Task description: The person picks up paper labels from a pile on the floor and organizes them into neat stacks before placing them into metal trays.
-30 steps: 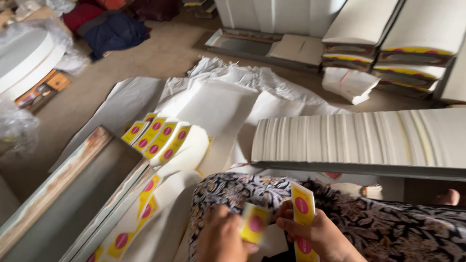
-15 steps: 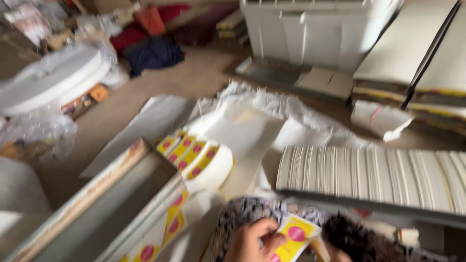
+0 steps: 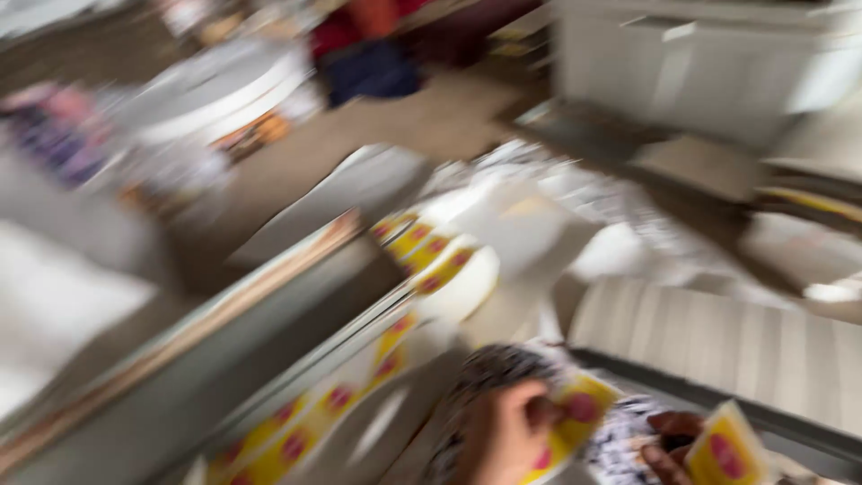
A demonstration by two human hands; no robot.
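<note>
Everything's a blur here, but the big shapes read: a long grey board (image 3: 224, 359) slants across the left, and a white ribbed stack (image 3: 718, 350) lies flat on the right, close at hand. Between them, a strip of yellow labels (image 3: 431, 256) with red dots curls over white sheets on the floor (more of the same run down by the board's lower end). Now the hands, low in frame: the left hand (image 3: 507, 440) pinches one yellow label (image 3: 575, 418), fingers closed on it, lifted over the patterned cloth on the lap. The right hand (image 3: 669, 449), barely showing, grips a second label (image 3: 727, 454) upright by its lower edge.
</note>
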